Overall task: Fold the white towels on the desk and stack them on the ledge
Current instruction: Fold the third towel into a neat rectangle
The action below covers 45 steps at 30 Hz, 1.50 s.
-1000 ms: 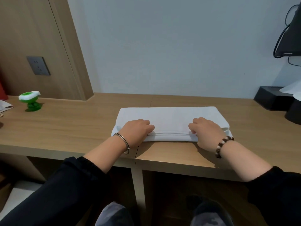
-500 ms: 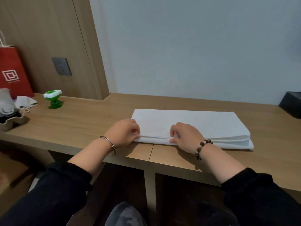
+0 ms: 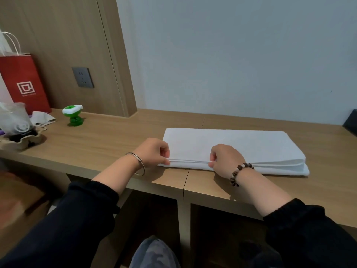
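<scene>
Nearest to us, at 6 o'clock, we are seeing a knee in grey patterned cloth (image 3: 154, 254) under the front edge of the light wooden desk (image 3: 100, 144). Two black sleeves are reaching up from 7 and 5 o'clock. The left wrist is wearing a thin silver bangle (image 3: 138, 165) and the right wrist a brown and white bead bracelet (image 3: 239, 174).

The left hand (image 3: 154, 153) is pinching the near left corner of the folded white towel (image 3: 251, 146) between thumb and curled fingers. The right hand (image 3: 225, 158), also curled, is pinching the same near edge about midway along it. The towel is lying flat on the desk as a long rectangle of several layers, and its right end is stretching toward 3 o'clock.

Farther off, at 9 o'clock of the towel, we are noticing a clear plastic bag in a cardboard tray (image 3: 13, 120). Near it are a crumpled white cloth (image 3: 43, 118) and a small green and white plastic toy (image 3: 73, 117). A red paper bag with white handles (image 3: 25, 84) is standing at 10 o'clock against the wood panel, beside a grey wall socket (image 3: 83, 77). A black object (image 3: 350, 122) is showing at the frame edge at 3 o'clock.
</scene>
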Available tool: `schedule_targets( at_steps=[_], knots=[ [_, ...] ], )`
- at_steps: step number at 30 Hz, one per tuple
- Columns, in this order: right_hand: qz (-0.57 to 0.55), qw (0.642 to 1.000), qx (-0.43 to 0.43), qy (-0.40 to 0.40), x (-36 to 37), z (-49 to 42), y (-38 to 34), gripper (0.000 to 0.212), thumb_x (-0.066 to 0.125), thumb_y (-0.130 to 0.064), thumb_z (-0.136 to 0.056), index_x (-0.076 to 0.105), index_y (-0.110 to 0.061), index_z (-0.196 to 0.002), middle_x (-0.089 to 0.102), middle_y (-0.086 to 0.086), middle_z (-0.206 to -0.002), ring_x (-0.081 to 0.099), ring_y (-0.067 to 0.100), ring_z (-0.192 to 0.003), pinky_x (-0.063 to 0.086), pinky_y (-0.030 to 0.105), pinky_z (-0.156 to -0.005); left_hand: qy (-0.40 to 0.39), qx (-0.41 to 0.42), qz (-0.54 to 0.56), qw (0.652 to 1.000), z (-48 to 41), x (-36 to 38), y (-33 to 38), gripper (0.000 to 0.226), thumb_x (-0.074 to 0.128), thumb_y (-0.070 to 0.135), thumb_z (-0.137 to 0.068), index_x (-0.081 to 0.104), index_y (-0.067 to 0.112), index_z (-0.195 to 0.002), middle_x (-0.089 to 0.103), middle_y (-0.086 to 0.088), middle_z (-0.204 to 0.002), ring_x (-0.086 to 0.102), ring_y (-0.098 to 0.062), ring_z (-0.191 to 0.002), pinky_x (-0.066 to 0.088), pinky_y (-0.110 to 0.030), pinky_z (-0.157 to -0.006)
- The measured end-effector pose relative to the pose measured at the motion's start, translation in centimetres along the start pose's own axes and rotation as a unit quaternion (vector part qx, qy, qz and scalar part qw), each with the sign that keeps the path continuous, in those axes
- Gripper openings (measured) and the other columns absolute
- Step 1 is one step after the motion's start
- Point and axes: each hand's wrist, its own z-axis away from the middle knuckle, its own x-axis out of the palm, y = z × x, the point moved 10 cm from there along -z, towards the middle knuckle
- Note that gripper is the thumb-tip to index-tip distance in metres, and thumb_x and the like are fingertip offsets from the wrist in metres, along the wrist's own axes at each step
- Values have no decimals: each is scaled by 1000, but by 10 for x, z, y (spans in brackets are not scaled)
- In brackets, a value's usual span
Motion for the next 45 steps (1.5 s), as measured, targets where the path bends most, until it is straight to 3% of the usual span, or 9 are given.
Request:
schedule_targets(
  at_steps=[12,17,21,25,28,32,37,42,45],
  knots=[
    [154,972,-138,109,-5,19,-27,18,49,-2,-87,51,-18,-96,53,-2,-100,48,17,-92,36,25,-63,-5,144,-276,950,5,7,38,9,51,12,-89,52,19,-83,52,3,-87,47,-18,-81,36,-27,-67],
    [14,985,-159,69,-9,26,-4,31,49,2,-88,68,-17,-104,59,-3,-106,47,12,-97,36,19,-78,-37,115,-378,918,-1,19,54,12,42,19,-90,50,17,-81,47,1,-85,46,-20,-87,35,-30,-62],
    [-57,989,-128,45,-15,27,7,36,45,0,-90,70,-17,-109,62,-4,-108,48,6,-97,36,16,-85,27,72,-207,975,-33,24,81,29,35,26,-98,56,10,-110,49,-8,-126,42,-25,-112,43,-39,-89],
    [-94,989,-108,35,-18,33,15,36,46,3,-88,72,-14,-107,65,-2,-110,54,8,-102,35,9,-87,-28,22,-126,991,-59,75,101,49,22,35,-102,18,25,-150,11,-2,-159,9,-24,-145,14,-49,-115],
    [-189,978,-37,78,-41,40,49,32,48,1,-89,73,-15,-99,69,-5,-103,56,2,-93,36,2,-78,-27,-2,-191,981,-63,96,97,52,12,44,-100,7,34,-150,1,4,-160,-2,-23,-146,4,-56,-112],
    [-119,937,176,277,-101,64,139,19,47,-13,-90,66,-15,-88,67,3,-96,59,23,-87,42,26,-71,-3,4,-201,980,-63,95,94,53,10,46,-98,6,37,-149,1,5,-160,-2,-23,-146,5,-59,-111],
    [37,926,355,120,-91,76,198,49,39,-50,-94,58,-7,-81,60,11,-81,60,32,-79,48,35,-66,12,1,-204,979,-63,95,93,53,10,48,-97,5,39,-149,1,7,-160,-2,-22,-146,6,-60,-111],
    [-86,934,330,104,-81,66,203,37,56,-29,-87,46,-6,-60,51,9,-61,47,25,-55,36,27,-51,20,2,-205,979,-64,94,92,54,10,49,-96,6,38,-149,2,6,-160,-1,-22,-146,6,-60,-111],
    [-273,888,353,115,-71,71,215,31,58,-17,-88,52,-3,-61,59,11,-57,49,24,-49,39,29,-49,32,4,-204,978,-62,91,92,55,11,51,-95,7,38,-149,3,5,-160,0,-22,-146,7,-59,-111]
  ],
)
